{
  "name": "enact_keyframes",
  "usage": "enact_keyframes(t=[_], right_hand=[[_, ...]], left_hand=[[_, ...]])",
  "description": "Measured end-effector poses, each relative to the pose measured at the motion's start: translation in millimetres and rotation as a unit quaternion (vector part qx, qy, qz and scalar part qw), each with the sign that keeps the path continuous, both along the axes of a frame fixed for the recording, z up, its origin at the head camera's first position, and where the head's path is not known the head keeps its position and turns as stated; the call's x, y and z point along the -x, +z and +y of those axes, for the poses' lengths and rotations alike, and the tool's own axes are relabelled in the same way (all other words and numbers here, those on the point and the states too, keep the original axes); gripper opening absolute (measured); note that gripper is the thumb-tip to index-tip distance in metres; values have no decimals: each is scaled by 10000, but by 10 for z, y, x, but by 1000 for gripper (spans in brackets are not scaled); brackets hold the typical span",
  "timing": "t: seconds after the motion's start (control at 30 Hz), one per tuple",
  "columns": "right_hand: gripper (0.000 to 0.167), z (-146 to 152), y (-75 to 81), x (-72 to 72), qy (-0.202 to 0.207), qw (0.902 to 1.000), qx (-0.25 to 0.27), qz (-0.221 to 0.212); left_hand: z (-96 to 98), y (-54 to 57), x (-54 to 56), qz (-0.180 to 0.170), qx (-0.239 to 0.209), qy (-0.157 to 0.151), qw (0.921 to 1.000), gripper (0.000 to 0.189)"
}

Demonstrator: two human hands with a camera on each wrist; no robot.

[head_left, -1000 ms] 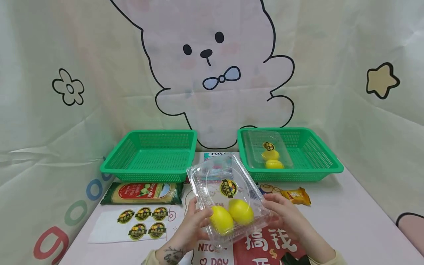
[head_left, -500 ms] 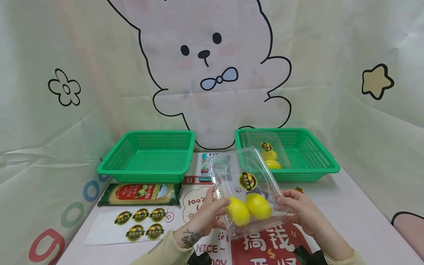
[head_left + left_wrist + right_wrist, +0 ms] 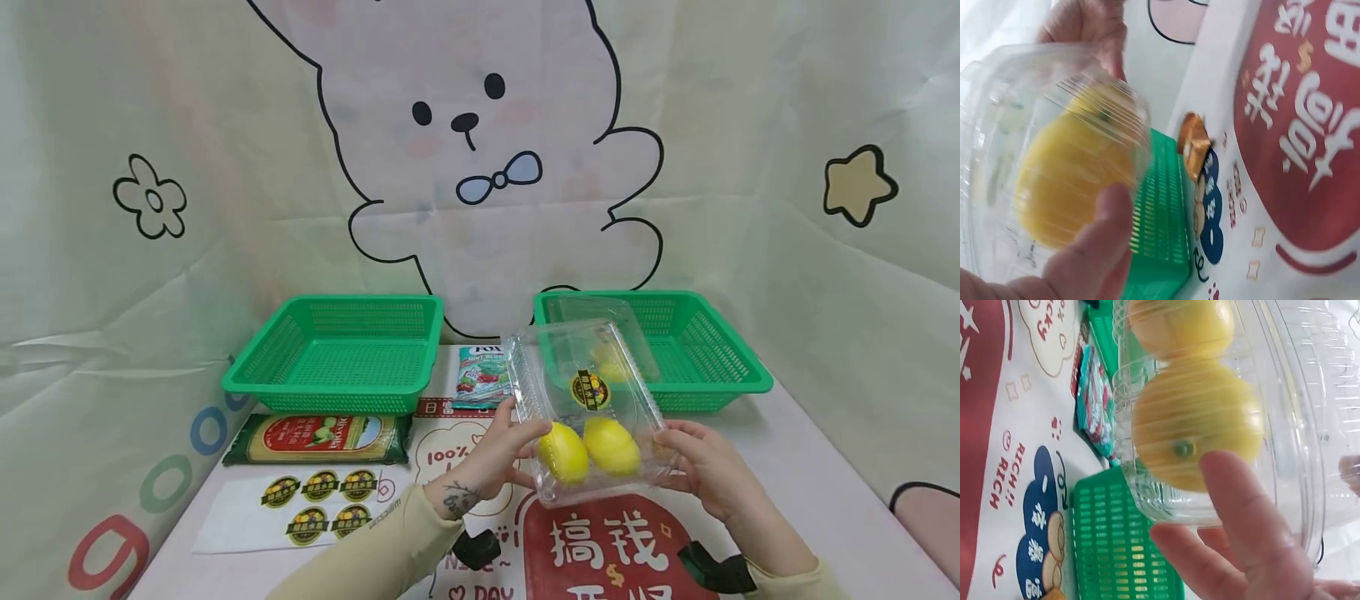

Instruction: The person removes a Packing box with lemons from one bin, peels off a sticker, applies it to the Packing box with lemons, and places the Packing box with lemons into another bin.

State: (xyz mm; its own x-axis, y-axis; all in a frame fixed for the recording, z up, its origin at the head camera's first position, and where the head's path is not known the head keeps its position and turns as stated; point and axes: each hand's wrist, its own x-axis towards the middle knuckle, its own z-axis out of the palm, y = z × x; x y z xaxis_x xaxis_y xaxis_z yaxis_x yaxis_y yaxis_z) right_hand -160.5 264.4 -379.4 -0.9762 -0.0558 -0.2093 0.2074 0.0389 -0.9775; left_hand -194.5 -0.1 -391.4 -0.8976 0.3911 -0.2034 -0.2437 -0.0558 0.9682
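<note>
A clear plastic clamshell box (image 3: 540, 367) with a round fruit sticker (image 3: 591, 390) on its lid is held tilted above the table. Two yellow lemons (image 3: 611, 446) lie at its near end. My left hand (image 3: 498, 454) grips the left side, its thumb along the edge. On the opposite side my right hand (image 3: 708, 471) pinches the box near its right corner. The far end overlaps the right green basket (image 3: 708, 388) in the head view. Inside that basket sits another clear box (image 3: 633, 317), also with yellow fruit, partly hidden behind mine.
A second green basket (image 3: 330, 392) stands at the back left, a green noodle packet (image 3: 322, 439) in front of it. Nearer lies a white sheet (image 3: 232, 517) with several round stickers. A teal candy bag (image 3: 480, 377) lies between the baskets, and an orange wrapper (image 3: 1194, 145) near the right basket.
Both hands have carried the clamshell box rightward and farther away, so it overlaps the right basket. The teal candy bag now shows more, while the orange wrapper has become hidden in the head view.
</note>
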Motion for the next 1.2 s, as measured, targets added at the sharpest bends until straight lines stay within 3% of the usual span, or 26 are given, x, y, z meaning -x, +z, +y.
enact_keyframes(t=[0.13, 0.27, 0.33, 0.4, 0.47, 0.53, 0.63, 0.7, 0.77, 0.8, 0.87, 0.97, 1.07, 1.2], right_hand=[[17, 88, -7, 27, -150, 9998, 129, 54], [14, 213, -4, 55, -331, 9990, 262, 122], [15, 293, 5, 77, -420, 9984, 329, 168], [10, 379, 24, 102, -510, 9979, 347, 191], [9, 480, 44, 143, -507, 9977, 378, 227], [8, 590, 80, 189, -579, 9965, 561, 226], [10, 787, 152, 289, -652, 9920, 1066, 182], [14, 933, 208, 372, -733, 9868, 1435, 161], [13, 1055, 271, 462, -891, 9851, 1468, 98], [9, 1112, 302, 509, -967, 9854, 1400, 113], [6, 1213, 363, 606, -1165, 9860, 1195, 67], [12, 1340, 446, 747, -1431, 9870, 727, -2], [19, 1464, 506, 878, -1500, 9884, 213, -82], [30, 1547, 569, 1011, -1395, 9849, -1024, -82]], left_hand=[[81, -33, 147, 293, 39, -141, 9995, 67], [148, -55, 296, 987, 489, -199, 9937, 56], [164, -80, 393, 1671, 1034, -242, 9802, 54], [166, -103, 495, 2404, 1754, -315, 9542, 53], [164, -126, 603, 3225, 2603, -463, 9089, 54], [176, -135, 703, 3930, 3387, -667, 8523, 56], [229, -134, 817, 4821, 4444, -962, 7489, 61], [284, -134, 872, 5196, 4941, -1136, 6877, 65], [347, -137, 909, 5380, 5270, -1264, 6456, 68], [379, -136, 925, 5396, 5378, -1338, 6338, 69], [435, -136, 955, 5374, 5538, -1473, 6187, 71], [492, -131, 987, 5233, 5763, -1613, 6067, 72], [519, -150, 1021, 5077, 5907, -1663, 6047, 73], [535, -180, 1051, 4991, 5975, -1640, 6059, 73]])
